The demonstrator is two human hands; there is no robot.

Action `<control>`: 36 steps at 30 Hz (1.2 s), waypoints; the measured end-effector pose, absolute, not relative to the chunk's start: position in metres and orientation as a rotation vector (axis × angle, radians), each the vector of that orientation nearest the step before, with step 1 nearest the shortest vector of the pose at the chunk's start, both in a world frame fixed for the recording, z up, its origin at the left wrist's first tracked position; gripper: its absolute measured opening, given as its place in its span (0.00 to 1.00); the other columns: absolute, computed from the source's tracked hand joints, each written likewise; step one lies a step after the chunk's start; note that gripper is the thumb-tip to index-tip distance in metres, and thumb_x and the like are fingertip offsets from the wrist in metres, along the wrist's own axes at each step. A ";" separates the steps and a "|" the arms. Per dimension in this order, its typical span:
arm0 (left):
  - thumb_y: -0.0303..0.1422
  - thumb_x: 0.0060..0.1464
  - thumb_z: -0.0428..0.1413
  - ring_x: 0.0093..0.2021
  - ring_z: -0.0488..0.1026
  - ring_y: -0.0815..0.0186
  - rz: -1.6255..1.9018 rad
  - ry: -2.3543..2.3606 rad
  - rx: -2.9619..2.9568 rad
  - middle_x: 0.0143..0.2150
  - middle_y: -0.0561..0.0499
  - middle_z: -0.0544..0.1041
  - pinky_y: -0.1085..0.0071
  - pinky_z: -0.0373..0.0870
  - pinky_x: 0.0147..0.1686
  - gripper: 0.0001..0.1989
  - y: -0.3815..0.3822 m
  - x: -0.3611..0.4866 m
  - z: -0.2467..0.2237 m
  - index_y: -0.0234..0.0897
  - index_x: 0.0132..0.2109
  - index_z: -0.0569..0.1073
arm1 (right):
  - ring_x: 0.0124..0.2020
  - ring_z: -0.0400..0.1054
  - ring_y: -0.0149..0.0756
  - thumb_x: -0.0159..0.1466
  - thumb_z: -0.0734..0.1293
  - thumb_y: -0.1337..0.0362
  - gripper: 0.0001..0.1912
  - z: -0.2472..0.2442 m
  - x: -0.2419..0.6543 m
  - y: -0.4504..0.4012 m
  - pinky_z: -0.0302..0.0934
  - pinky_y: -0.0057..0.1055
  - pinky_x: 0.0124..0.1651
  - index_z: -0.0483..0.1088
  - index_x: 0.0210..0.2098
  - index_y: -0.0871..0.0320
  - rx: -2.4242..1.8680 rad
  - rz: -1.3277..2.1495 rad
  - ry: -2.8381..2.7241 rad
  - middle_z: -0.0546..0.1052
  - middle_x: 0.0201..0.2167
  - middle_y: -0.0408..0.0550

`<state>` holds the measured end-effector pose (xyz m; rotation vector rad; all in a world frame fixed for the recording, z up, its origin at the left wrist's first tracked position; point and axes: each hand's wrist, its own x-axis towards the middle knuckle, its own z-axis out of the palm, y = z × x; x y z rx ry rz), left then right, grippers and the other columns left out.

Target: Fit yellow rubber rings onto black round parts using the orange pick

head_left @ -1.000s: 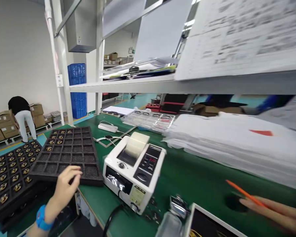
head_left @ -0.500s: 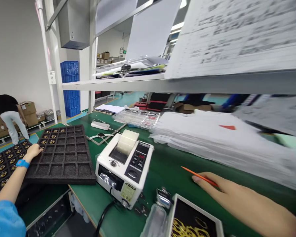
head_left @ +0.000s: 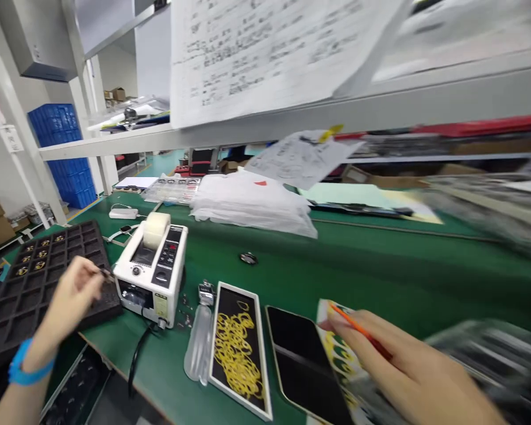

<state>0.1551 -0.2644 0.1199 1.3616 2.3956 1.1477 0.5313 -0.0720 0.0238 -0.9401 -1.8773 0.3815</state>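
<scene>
My left hand [head_left: 73, 298], a blue band at its wrist, is over the black foam tray [head_left: 15, 319], with fingers pinched. A small dark piece shows at its fingertips beside the white tape dispenser [head_left: 153, 268]; its kind is unclear. My right hand [head_left: 389, 354] grips a thin, pointed orange tool [head_left: 356, 324], partly hidden by the fingers. Below that hand lies a white sheet with yellow ring shapes [head_left: 336, 348]. To its left are a black phone-like slab [head_left: 303, 363] and a white-rimmed box [head_left: 241, 411] holding many yellow rings [head_left: 236, 354].
A silver tally counter [head_left: 206, 293] and a clear plastic case [head_left: 199, 345] stand between dispenser and box. A small dark oval piece [head_left: 248, 258] lies on the green table [head_left: 221, 233]. Behind are stacked white sheets [head_left: 256, 203]; a shelf beam [head_left: 248, 118] crosses above.
The view has turned right. My left hand has left the tray's far-left edge and come beside the dispenser, fingers pinched. My right hand still holds the orange tool, now over the yellow-patterned sheet.
</scene>
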 end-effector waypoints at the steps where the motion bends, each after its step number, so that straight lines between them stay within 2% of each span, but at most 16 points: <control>1: 0.40 0.56 0.54 0.26 0.76 0.65 1.284 2.015 1.357 0.30 0.53 0.75 0.73 0.68 0.23 0.09 -0.254 0.188 0.111 0.39 0.37 0.64 | 0.21 0.71 0.42 0.62 0.64 0.41 0.24 0.030 0.530 -0.076 0.61 0.32 0.18 0.75 0.22 0.51 -0.928 0.508 -1.838 0.77 0.23 0.52; 4: 0.37 0.50 0.60 0.23 0.75 0.69 1.373 1.394 1.193 0.26 0.56 0.72 0.75 0.68 0.24 0.13 -0.217 0.269 0.081 0.39 0.32 0.62 | 0.30 0.74 0.45 0.60 0.67 0.40 0.26 0.042 0.527 -0.084 0.68 0.31 0.25 0.76 0.19 0.54 -0.817 0.997 -1.541 0.78 0.28 0.57; 6: 0.35 0.48 0.63 0.22 0.76 0.69 1.390 1.194 1.057 0.24 0.58 0.72 0.73 0.72 0.29 0.15 -0.191 0.302 0.062 0.39 0.33 0.62 | 0.25 0.72 0.39 0.61 0.66 0.40 0.25 0.043 0.527 -0.088 0.69 0.31 0.25 0.77 0.24 0.54 -0.802 1.132 -1.417 0.75 0.24 0.53; 9: 0.37 0.45 0.66 0.30 0.80 0.65 1.390 1.051 0.926 0.29 0.55 0.76 0.64 0.76 0.42 0.20 -0.158 0.324 0.042 0.38 0.42 0.67 | 0.19 0.67 0.33 0.62 0.64 0.39 0.25 0.041 0.527 -0.097 0.69 0.30 0.23 0.78 0.31 0.54 -0.810 1.216 -1.360 0.72 0.21 0.47; 12: 0.39 0.44 0.66 0.38 0.81 0.60 1.389 0.990 0.886 0.37 0.50 0.79 0.57 0.73 0.52 0.29 -0.145 0.329 0.034 0.35 0.52 0.69 | 0.26 0.72 0.36 0.60 0.68 0.41 0.24 0.036 0.524 -0.110 0.73 0.32 0.31 0.77 0.31 0.56 -0.787 1.250 -1.338 0.76 0.25 0.48; 14: 0.39 0.46 0.66 0.42 0.80 0.59 1.413 0.967 0.883 0.41 0.48 0.80 0.55 0.71 0.55 0.29 -0.147 0.330 0.035 0.35 0.54 0.70 | 0.30 0.74 0.37 0.60 0.71 0.45 0.19 0.031 0.520 -0.120 0.74 0.32 0.36 0.77 0.32 0.56 -0.790 1.224 -1.348 0.77 0.28 0.49; 16: 0.39 0.49 0.65 0.45 0.80 0.58 1.426 0.976 0.904 0.39 0.49 0.80 0.54 0.71 0.56 0.25 -0.153 0.331 0.036 0.36 0.53 0.73 | 0.30 0.75 0.36 0.62 0.71 0.50 0.15 0.027 0.516 -0.130 0.74 0.31 0.37 0.77 0.34 0.55 -0.781 1.174 -1.399 0.78 0.29 0.48; 19: 0.38 0.52 0.62 0.44 0.80 0.59 1.382 0.989 0.910 0.35 0.51 0.80 0.52 0.71 0.57 0.22 -0.162 0.332 0.038 0.38 0.54 0.74 | 0.29 0.76 0.36 0.65 0.68 0.52 0.13 0.024 0.510 -0.143 0.74 0.29 0.33 0.77 0.33 0.55 -0.742 1.056 -1.505 0.79 0.29 0.48; 23: 0.36 0.53 0.60 0.43 0.80 0.59 1.324 0.979 0.903 0.44 0.48 0.81 0.54 0.74 0.53 0.21 -0.167 0.331 0.040 0.39 0.54 0.75 | 0.29 0.76 0.37 0.67 0.66 0.52 0.15 0.031 0.509 -0.151 0.74 0.29 0.32 0.77 0.33 0.56 -0.727 0.997 -1.572 0.79 0.28 0.49; 25: 0.36 0.54 0.60 0.43 0.80 0.60 1.330 0.978 0.902 0.44 0.48 0.81 0.56 0.76 0.51 0.20 -0.168 0.330 0.041 0.39 0.54 0.75 | 0.28 0.76 0.36 0.67 0.67 0.53 0.14 0.035 0.512 -0.151 0.74 0.27 0.32 0.77 0.33 0.55 -0.718 1.019 -1.546 0.80 0.28 0.48; 28: 0.36 0.55 0.60 0.43 0.80 0.61 1.325 0.976 0.906 0.40 0.52 0.79 0.58 0.76 0.51 0.20 -0.170 0.327 0.041 0.41 0.55 0.75 | 0.27 0.76 0.34 0.67 0.68 0.56 0.11 0.039 0.518 -0.149 0.73 0.25 0.30 0.77 0.34 0.54 -0.714 1.040 -1.513 0.80 0.27 0.46; 32: 0.36 0.57 0.59 0.44 0.80 0.60 1.290 0.981 0.914 0.29 0.56 0.73 0.59 0.76 0.52 0.18 -0.173 0.326 0.041 0.42 0.55 0.75 | 0.29 0.76 0.35 0.68 0.66 0.62 0.08 0.037 0.520 -0.148 0.73 0.27 0.31 0.77 0.35 0.54 -0.646 0.930 -1.641 0.81 0.28 0.46; 34: 0.36 0.58 0.59 0.44 0.80 0.61 1.298 0.977 0.905 0.28 0.56 0.72 0.63 0.77 0.51 0.18 -0.174 0.326 0.042 0.44 0.55 0.76 | 0.31 0.77 0.35 0.68 0.65 0.66 0.07 0.035 0.519 -0.147 0.73 0.27 0.32 0.77 0.37 0.53 -0.592 0.876 -1.694 0.81 0.30 0.46; 36: 0.37 0.57 0.60 0.43 0.80 0.63 1.307 0.966 0.888 0.31 0.55 0.75 0.67 0.77 0.48 0.18 -0.174 0.326 0.043 0.45 0.55 0.76 | 0.33 0.77 0.35 0.69 0.64 0.68 0.09 0.034 0.519 -0.145 0.73 0.27 0.33 0.77 0.41 0.52 -0.538 0.846 -1.726 0.81 0.32 0.46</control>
